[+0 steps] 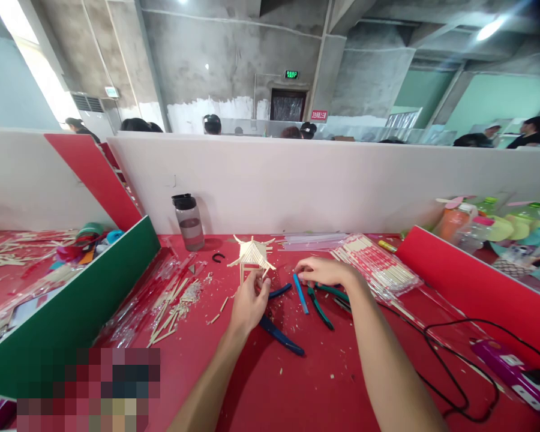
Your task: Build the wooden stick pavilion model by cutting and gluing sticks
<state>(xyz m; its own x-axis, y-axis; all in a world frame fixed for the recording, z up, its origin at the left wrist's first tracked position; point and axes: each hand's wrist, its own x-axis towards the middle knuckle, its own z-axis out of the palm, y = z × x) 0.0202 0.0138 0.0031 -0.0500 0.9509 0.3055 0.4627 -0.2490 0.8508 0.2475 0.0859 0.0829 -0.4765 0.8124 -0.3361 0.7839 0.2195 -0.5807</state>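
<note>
A small pavilion model [252, 253] of pale wooden sticks, with flared roof corners, stands on the red table. My left hand [248, 299] is at its front right legs, thumb and fingers closed round that lower part and partly hiding it. To the right, my right hand [321, 272] has its fingers bent together at the top end of a slim blue bar [300, 295]. Below my right hand lies a tool with teal handles [320, 309]. Dark blue curved tool handles [282, 337] lie close to my left hand, their other end hidden.
Loose sticks [164, 324] and shavings lie left; packed sticks [378, 264] lie right. A water bottle [188, 222] stands by the white partition [297, 180]. A black cord [425, 330] runs near a purple power strip [513, 372]. Green [72, 306] and red [481, 288] dividers flank the table.
</note>
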